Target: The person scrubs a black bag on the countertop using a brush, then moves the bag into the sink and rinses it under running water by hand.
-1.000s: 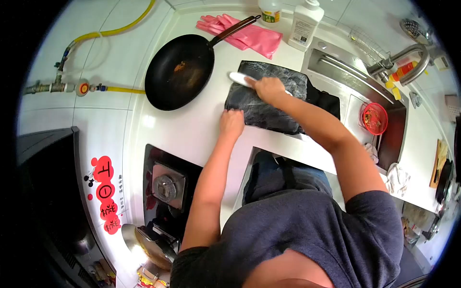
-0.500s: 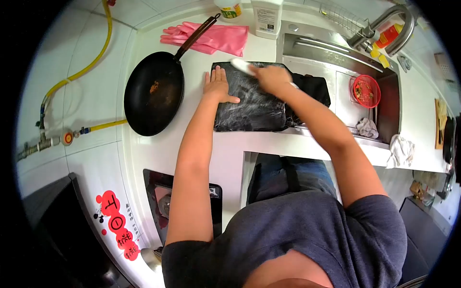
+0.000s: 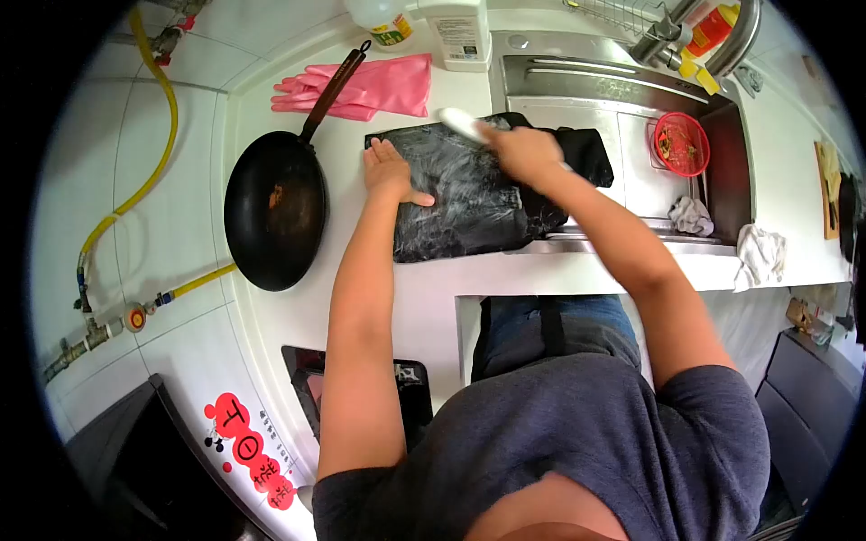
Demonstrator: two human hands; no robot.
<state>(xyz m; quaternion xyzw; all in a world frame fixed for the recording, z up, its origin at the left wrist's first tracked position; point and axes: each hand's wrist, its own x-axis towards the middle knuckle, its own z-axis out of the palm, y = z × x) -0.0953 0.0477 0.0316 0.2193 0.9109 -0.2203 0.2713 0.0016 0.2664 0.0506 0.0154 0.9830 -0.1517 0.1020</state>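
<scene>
A flat black item (image 3: 460,203) with whitish smears lies on the white counter, its right part reaching over the sink's edge. My left hand (image 3: 390,173) presses flat on its left end, fingers spread and thumb apart. Above its upper right part, my right hand (image 3: 525,153) is wrapped round a white brush-like tool (image 3: 463,124), slightly blurred. The tool's underside is hidden, so contact with the black item cannot be made out.
Left on the counter is a black pan (image 3: 275,212), with pink gloves (image 3: 383,87) behind it. Bottles (image 3: 460,36) stand at the back. The sink (image 3: 731,153) holds a red basket (image 3: 682,144) and a cloth (image 3: 691,217); another cloth (image 3: 760,256) hangs at the front edge.
My left hand has gone from gripping the black item's near left corner to lying flat on top. The black item is turned slightly. My right hand still holds the tool. The camera view has shifted.
</scene>
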